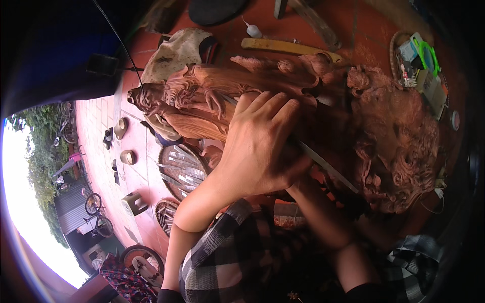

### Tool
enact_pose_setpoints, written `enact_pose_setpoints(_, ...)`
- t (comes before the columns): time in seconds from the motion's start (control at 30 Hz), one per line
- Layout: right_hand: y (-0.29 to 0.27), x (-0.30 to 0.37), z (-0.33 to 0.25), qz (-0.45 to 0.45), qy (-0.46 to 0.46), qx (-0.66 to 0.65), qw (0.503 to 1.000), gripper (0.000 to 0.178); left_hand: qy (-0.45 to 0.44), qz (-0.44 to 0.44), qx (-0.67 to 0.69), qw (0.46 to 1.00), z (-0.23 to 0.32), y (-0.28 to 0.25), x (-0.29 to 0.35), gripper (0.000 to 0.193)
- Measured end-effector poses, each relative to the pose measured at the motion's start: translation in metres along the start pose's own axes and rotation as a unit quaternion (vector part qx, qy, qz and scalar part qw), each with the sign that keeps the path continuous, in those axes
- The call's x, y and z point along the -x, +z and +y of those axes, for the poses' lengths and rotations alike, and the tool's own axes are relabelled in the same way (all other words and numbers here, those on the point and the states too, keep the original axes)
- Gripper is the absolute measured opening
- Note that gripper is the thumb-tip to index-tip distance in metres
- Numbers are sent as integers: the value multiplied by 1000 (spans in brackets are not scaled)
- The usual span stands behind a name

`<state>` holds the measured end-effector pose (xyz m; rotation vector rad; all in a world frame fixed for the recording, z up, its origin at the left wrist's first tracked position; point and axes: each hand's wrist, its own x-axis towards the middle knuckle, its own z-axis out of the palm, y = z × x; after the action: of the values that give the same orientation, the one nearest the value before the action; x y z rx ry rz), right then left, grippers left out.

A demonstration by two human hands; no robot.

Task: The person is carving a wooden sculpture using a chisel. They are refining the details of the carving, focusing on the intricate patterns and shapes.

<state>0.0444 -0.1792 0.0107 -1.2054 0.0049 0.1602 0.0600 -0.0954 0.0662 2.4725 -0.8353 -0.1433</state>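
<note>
A large reddish-brown carved wooden statue [197, 98] lies on its side before me, a robed figure with its head to the left. My left hand [265, 136] is closed over the statue's middle, its knuckles bent. From under it a long flat metal file [331, 167] sticks out toward the lower right. A small grey tip also shows by the left fingers. My right hand [294, 165] is close beneath the left palm, dark and partly blurred; its fingers are mostly hidden. The statue's heavily carved base [399, 146] spreads out at the right.
A round basket of metal tools [174, 191] stands left of my arm, with a second basket [164, 214] below it. Beyond the statue are a yellowish wooden bar [288, 48] and a white bottle [252, 30]. A basket with green-handled things [395, 63] sits far right.
</note>
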Motion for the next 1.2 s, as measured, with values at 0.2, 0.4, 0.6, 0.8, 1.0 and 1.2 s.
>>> enact_pose_setpoints(0.2, -8, 6, -8, -13, -12, 17, 1000, 24, -20, 45, 5, 999, 21, 10, 11, 66)
enact_pose_setpoints(0.4, -6, 0, -8, -10, -17, 34, 999, 24, -30, 78, 25, 996, 13, 8, 2, 57)
enact_pose_setpoints(0.6, -7, -5, -11, -10, -20, 23, 999, 25, -43, 50, 24, 998, 7, 8, -5, 56)
enact_pose_setpoints(0.8, -7, -7, -15, -2, -22, 30, 999, 26, -45, 64, 40, 996, 24, 1, -7, 50)
enact_pose_setpoints(1.0, 2, -9, -6, -6, -22, 35, 999, 27, -55, 72, 36, 995, 11, 3, -2, 48)
enact_pose_setpoints(1.2, -4, -17, -12, 14, -43, 33, 998, 28, -47, 45, 35, 997, 1, 2, -15, 45)
